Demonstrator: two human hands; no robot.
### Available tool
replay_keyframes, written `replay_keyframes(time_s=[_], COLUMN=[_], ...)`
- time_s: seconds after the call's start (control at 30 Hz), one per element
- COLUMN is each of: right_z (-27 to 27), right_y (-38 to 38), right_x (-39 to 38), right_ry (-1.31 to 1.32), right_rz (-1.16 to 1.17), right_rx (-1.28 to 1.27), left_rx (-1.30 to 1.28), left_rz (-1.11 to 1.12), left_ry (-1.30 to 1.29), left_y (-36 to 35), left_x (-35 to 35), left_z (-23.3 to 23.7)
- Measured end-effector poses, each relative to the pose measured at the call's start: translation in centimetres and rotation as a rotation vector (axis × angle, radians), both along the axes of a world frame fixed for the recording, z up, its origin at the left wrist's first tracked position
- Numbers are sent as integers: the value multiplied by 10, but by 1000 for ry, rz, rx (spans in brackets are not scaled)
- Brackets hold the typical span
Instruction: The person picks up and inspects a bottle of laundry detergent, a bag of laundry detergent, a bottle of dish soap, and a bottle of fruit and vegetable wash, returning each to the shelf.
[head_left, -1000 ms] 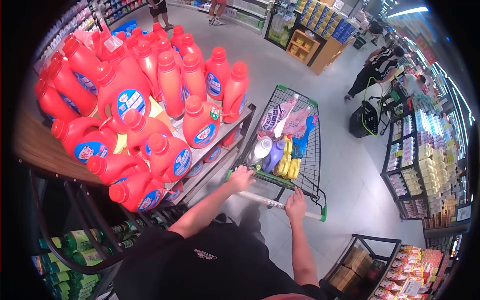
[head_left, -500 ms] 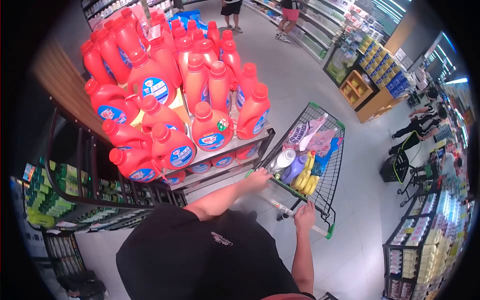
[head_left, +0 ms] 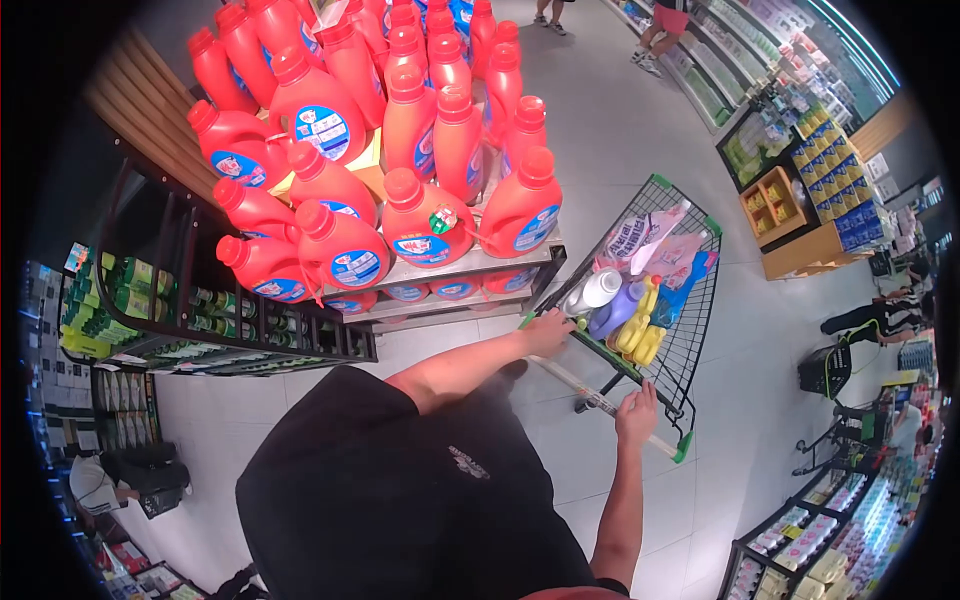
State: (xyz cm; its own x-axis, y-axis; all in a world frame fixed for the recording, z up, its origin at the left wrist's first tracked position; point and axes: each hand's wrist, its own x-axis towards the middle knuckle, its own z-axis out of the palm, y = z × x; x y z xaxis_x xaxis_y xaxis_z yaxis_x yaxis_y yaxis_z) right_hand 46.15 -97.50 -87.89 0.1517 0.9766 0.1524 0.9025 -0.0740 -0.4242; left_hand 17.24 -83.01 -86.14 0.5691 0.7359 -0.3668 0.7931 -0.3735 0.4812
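A wire shopping cart [head_left: 690, 330] with green corners stands before me, tilted to the right in the view. My left hand [head_left: 548, 332] is closed on the left end of its handle [head_left: 580, 385]. Further right along the same handle, my right hand [head_left: 636, 412] grips it. Inside the cart lie a white bottle [head_left: 600, 288], a purple bottle [head_left: 618, 308], yellow bottles [head_left: 638, 335], pink and white packages [head_left: 640, 238] and a blue package [head_left: 685, 290].
Red detergent bottles [head_left: 430, 225] crowd a display stand [head_left: 540, 262] left of the cart. Dark shelving [head_left: 230, 340] adjoins it. A wooden display [head_left: 775, 207] and several people are at the right; one person in pink shorts [head_left: 669, 20] stands at the top.
The cart and both my hands appear slightly further right. The red bottle display sits higher in view, and a person at the lower left now shows more. Both hands keep their hold.
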Motion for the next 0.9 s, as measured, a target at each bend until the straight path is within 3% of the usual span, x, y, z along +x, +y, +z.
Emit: replay_keyframes(time_s=[0.27, 0.43, 0.9], right_z=[-19, -30, -66], right_y=[57, 99, 234], right_x=[46, 77, 118], right_ry=[33, 18, 107], right_rz=[155, 236, 345], right_rx=[31, 11, -31], left_rx=[-42, -1, -51], left_rz=[127, 189, 358], left_ry=[-85, -197, -211], left_y=[26, 44, 142], left_x=[26, 45, 77], left_z=[-8, -36, -55])
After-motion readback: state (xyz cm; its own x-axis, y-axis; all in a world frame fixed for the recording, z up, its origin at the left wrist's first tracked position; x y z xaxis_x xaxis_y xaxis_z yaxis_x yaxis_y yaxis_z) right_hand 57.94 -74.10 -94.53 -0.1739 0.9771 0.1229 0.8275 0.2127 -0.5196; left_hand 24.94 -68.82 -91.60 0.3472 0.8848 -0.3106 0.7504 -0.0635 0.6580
